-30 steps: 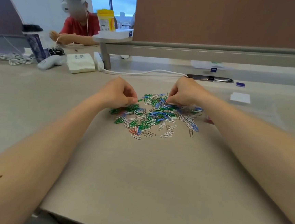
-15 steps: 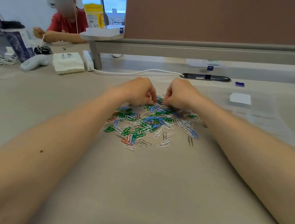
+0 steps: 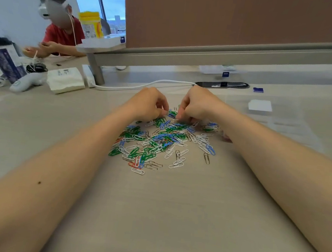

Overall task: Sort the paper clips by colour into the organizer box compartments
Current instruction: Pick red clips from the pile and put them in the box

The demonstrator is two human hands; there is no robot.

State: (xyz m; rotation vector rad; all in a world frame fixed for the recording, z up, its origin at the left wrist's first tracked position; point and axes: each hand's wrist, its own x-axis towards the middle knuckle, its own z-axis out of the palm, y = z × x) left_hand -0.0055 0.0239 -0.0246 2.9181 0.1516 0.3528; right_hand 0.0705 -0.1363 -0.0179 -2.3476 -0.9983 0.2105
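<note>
left hand [image 3: 149, 104]: we moved it across, beside our right hand [image 3: 196, 106];
paper clips [image 3: 159, 141]: its fingertips now at their far edge

A beige table [image 3: 173, 217] carries a loose heap of paper clips [image 3: 159, 143], a white cable [image 3: 134, 86], a tissue pack [image 3: 65, 80] and a paper slip [image 3: 260, 105].

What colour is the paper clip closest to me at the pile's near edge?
The paper clip is white; head view.
</note>
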